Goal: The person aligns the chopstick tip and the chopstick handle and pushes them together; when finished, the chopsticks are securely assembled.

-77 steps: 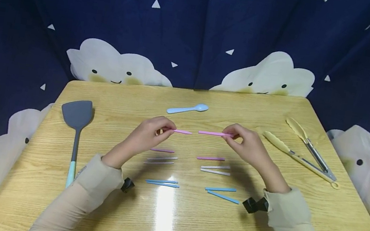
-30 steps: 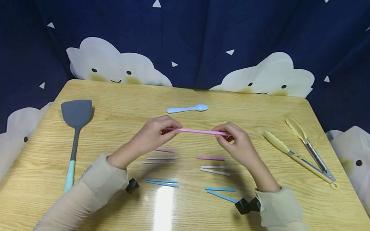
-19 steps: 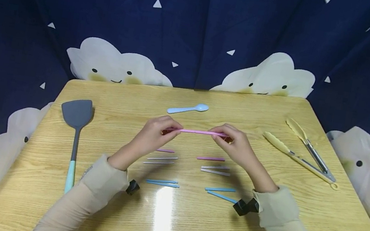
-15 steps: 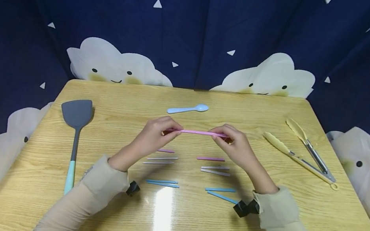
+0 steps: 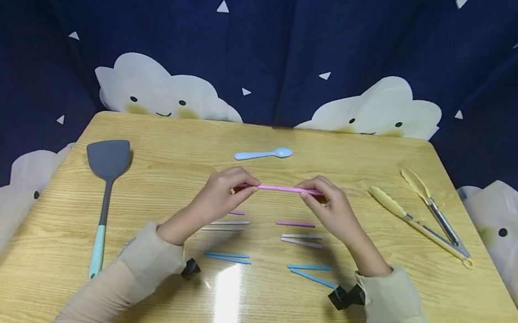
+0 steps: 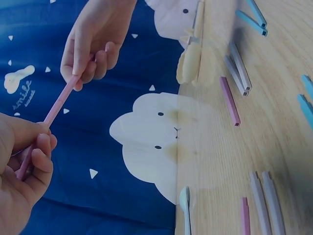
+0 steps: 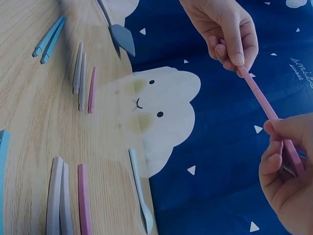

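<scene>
Pink stick (image 5: pixel 279 188) held crosswise above counter (image 5: pixel 339 159), on person's side of spoon (image 5: pixel 257 154). Left end pinched between thumb and fingers of left grip (image 5: pixel 223 194); right end pinched likewise by right grip (image 5: pixel 329 211). Hands turned inward, facing each other; forearms (image 5: pixel 145 262) angled in toward stick. Thin seam seen between grips. Blue sticks (image 5: pixel 308 267) laid farther than held stick from spoon.

one long seamed pink stick (image 5: pixel 279 188), two shorter pink sticks (image 5: pixel 295 223), four pale sticks (image 5: pixel 301 242) and four blue sticks (image 5: pixel 313 278); one spoon (image 5: pixel 260 154), one spatula (image 5: pixel 107 189), one pair of tongs (image 5: pixel 442 220).
</scene>
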`<state>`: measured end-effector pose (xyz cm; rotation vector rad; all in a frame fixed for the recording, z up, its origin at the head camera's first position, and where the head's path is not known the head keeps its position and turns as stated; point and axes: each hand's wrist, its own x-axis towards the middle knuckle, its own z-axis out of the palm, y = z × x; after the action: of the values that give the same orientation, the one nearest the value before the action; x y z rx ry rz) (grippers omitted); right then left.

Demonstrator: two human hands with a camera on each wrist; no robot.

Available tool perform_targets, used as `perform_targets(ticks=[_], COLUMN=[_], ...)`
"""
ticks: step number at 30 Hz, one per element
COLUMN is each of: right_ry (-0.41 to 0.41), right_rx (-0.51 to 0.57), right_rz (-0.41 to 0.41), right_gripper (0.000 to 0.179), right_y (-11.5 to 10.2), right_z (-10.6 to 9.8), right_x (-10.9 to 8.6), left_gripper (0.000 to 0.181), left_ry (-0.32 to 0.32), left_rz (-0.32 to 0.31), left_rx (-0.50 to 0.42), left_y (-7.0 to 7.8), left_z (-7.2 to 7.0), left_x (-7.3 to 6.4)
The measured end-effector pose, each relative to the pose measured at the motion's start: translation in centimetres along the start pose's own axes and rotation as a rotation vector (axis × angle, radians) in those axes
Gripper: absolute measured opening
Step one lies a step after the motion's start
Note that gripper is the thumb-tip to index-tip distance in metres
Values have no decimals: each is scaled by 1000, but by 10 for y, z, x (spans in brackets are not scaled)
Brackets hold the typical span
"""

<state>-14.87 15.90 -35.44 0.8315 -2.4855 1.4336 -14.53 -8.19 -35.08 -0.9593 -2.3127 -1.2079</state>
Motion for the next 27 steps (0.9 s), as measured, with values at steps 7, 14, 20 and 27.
perform_targets(ticks=[7, 14, 20, 27], right_ry=[-19, -48, -34, -48], right_rx=[-37, -75, -63, -56], right_rz=[-25, -70, -74, -31], right_gripper=[11, 10, 9, 11], right_y=[-1, -3, -3, -7], right_z=[-3, -7, -5, -8], right_x=[1, 4, 5, 7], left_gripper=[6, 5, 5, 7], left_ry=[10, 38, 14, -19], left_rz=[-1, 3, 3, 7], left_rx=[13, 5, 14, 48], left_y=[-1, -1, -1, -1], left_z=[3, 2, -3, -7], left_x=[1, 0, -1, -1])
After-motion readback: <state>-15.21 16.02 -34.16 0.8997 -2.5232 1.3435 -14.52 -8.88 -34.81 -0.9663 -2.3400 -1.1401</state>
